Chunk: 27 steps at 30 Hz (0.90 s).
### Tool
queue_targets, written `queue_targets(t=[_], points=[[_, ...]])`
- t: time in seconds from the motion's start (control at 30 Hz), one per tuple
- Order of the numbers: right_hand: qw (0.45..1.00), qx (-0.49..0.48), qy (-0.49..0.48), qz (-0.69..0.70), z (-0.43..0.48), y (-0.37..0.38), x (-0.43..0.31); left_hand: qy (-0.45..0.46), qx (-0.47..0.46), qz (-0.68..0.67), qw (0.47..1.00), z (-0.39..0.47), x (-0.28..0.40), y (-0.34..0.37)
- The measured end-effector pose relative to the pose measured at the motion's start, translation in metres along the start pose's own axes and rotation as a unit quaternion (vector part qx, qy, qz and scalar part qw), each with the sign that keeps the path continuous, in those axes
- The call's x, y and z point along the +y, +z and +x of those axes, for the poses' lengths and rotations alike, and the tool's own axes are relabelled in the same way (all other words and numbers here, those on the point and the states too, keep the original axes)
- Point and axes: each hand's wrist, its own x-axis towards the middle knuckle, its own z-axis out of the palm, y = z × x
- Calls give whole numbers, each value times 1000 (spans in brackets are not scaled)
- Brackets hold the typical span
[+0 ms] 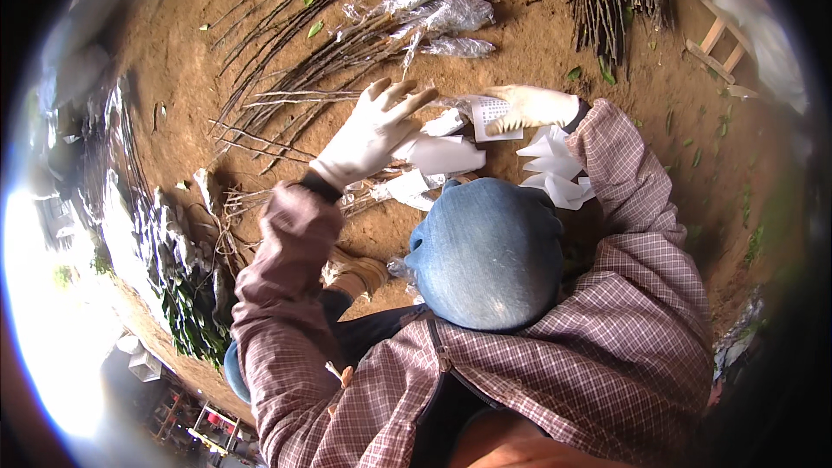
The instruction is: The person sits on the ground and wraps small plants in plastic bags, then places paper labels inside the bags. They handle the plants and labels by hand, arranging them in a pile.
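My left hand [374, 130], in a white work glove, has its fingers spread over a bundle of thin bare woody stems [305, 94]. Nothing shows in its grasp, though parts under the palm are hidden. In my right hand [536, 106], also gloved, is a printed paper slip [495, 118], held over its right side. Beneath and between the hands lie white paper pieces [448, 155] and stem ends with clear plastic wrap [408, 188] about them. Folded white paper slips [552, 166] sit below my right wrist.
Bundled stems with plastic-wrapped ends [448, 13] lie on the soil floor [526, 32] ahead. Another stem bundle [614, 6] is at the upper right, near a wooden frame [718, 45]. At left are leafy plants [188, 312]. My blue-covered knee [491, 253] rises in front.
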Motion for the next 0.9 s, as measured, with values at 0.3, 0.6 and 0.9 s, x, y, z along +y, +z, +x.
queue_targets(t=[0.3,0.6,0.9], points=[[913,249,-131,-295,-38,28,-24,-293,265,-441,806,-90,-40,-151],[884,138,-220,-389,30,74,-36,-299,148,-753,566,-22,47,-84],[900,260,-149,316,26,66,-58,-354,153,-803,454,-10,13,32]])
